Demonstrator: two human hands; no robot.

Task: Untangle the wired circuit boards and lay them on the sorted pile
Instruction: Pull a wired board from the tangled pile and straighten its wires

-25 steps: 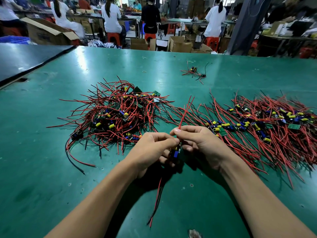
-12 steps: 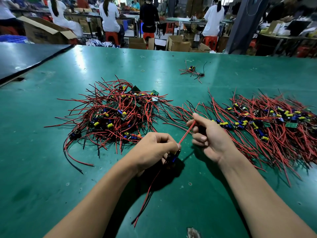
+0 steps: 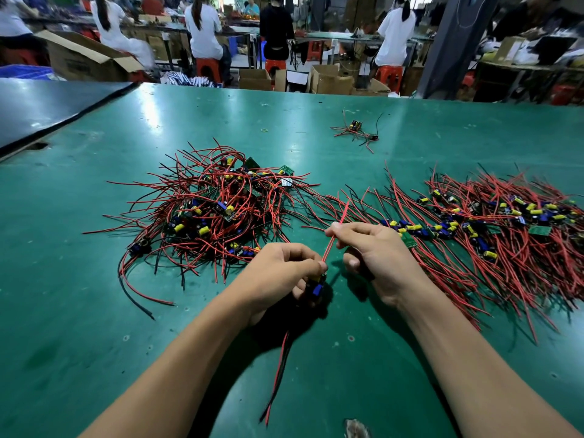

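Cardboard boxes (image 3: 328,79) stood open on the floor beyond the far edge of the green table (image 3: 94,311); what lay in them could not be made out from this side.

On the table, a tangled heap (image 3: 215,213) of boards and wires lay to the person's left, and the sorted pile (image 3: 493,229) stretched away to the right with its wires combed roughly one way. A small stray bundle (image 3: 355,131) sat apart, further up the table.

Between the two, just above the surface, the left hand (image 3: 281,273) gripped one circuit board (image 3: 317,287), fingers curled round it so that only a blue component and a dark edge showed below the fingertips. Its red wires (image 3: 328,248) ran up and to the right from that grip, taut, into the right hand (image 3: 376,251), which pinched them between thumb and forefinger; the ends stuck out past the pinch. The right hand's other fingers were loosely curled and touched nothing. A red and black pair (image 3: 278,374) trailed from under the left hand toward the person, lying on the table.
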